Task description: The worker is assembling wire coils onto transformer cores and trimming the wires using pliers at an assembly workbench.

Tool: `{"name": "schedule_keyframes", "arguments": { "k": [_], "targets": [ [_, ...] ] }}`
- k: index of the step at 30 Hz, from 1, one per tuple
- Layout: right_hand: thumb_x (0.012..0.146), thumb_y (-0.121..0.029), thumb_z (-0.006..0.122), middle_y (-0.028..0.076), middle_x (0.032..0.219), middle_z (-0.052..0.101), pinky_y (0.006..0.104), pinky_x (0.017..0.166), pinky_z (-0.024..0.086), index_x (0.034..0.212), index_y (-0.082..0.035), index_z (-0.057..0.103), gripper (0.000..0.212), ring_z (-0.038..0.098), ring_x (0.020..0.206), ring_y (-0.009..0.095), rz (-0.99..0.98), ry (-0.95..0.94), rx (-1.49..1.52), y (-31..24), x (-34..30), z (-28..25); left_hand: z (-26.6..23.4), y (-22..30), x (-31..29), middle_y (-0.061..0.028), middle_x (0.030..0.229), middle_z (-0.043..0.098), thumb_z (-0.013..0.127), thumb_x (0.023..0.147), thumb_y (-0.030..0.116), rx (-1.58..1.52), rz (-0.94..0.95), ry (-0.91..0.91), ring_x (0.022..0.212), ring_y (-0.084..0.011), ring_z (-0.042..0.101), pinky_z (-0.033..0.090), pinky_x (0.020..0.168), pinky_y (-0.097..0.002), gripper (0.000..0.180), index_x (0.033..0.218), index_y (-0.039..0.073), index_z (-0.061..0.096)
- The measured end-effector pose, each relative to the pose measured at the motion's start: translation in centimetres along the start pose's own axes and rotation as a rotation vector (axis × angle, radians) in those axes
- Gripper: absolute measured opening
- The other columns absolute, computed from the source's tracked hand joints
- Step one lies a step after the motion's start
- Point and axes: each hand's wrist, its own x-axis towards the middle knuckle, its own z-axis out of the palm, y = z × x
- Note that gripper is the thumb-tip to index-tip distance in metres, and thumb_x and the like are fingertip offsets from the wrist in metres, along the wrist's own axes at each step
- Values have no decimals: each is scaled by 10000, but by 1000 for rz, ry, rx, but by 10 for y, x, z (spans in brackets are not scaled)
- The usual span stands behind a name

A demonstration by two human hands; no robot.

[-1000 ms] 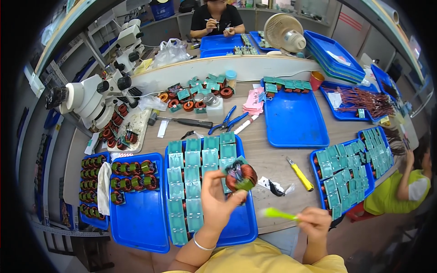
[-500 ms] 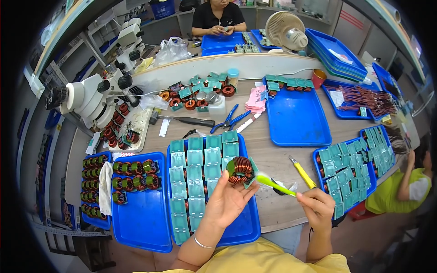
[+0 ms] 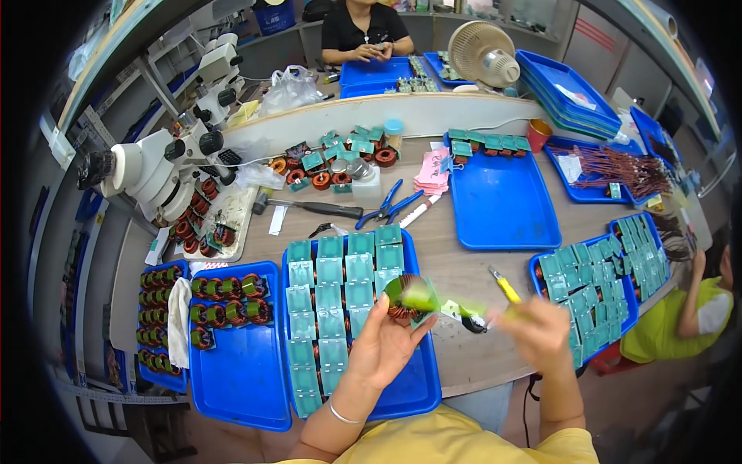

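My left hand (image 3: 383,352) grips a toroidal coil (image 3: 396,291), copper-wound and partly green, with a small green circuit board on its side. In my right hand (image 3: 539,331) is a lime-green brush (image 3: 456,304), smeared by motion. Its head lies across the coil and its bristles are blurred, so I cannot tell exactly where they touch. Under the left hand is a blue tray (image 3: 415,390) with rows of teal-green boards (image 3: 331,298). A yellow utility knife (image 3: 506,286) lies on the table beyond my right hand.
On the left stand blue trays (image 3: 239,398) with coils and a microscope (image 3: 147,166). A hammer (image 3: 325,209), blue pliers (image 3: 384,207) and a blue tray (image 3: 506,205) lie farther back. Boards fill a right-hand tray (image 3: 591,290). Co-workers sit across a low partition (image 3: 332,116) and at right.
The brush has moved left from beside the coil to across it, my right hand going left with it. My left hand keeps hold of the coil at nearly the same place.
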Motion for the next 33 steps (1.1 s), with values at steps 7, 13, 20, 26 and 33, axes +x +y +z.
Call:
{"name": "schedule_keyframes", "arguments": {
  "k": [7,13,20,26,33],
  "targets": [
    [618,47,594,58,651,563,260,416,394,932,-108,698,365,523,500,167,160,161,-25,5,-11,10,5,0,2,-80,1183,539,474,917,325,-7,-8,6,1122,-191,483,312,1038,-406,407,1220,54,464],
    [630,105,588,72,664,583,240,476,430,923,-47,683,343,562,529,184,154,90,188,-19,-23,16,3,2,3,-84,1169,539,505,900,333,-28,-2,-19,1149,-198,456,295,1048,-417,430,1218,47,460],
    [705,35,602,81,688,604,277,529,442,921,-34,677,239,563,559,175,293,15,453,-28,-36,27,6,11,-13,-102,1201,513,521,894,276,9,143,-10,1171,-208,437,269,1064,-376,434,1228,12,441],
    [827,-26,530,69,785,554,255,632,400,1067,0,584,248,498,705,141,835,101,353,25,-58,30,12,42,-47,-93,1126,515,595,845,92,363,527,88,1075,-138,475,367,925,-266,402,1190,13,405],
    [762,25,562,126,794,496,317,639,399,897,11,577,136,506,723,245,650,-44,43,60,-67,68,-59,113,-135,-81,980,590,573,861,131,866,864,732,905,-124,552,424,812,-247,240,1044,-16,522]
  ]
}}
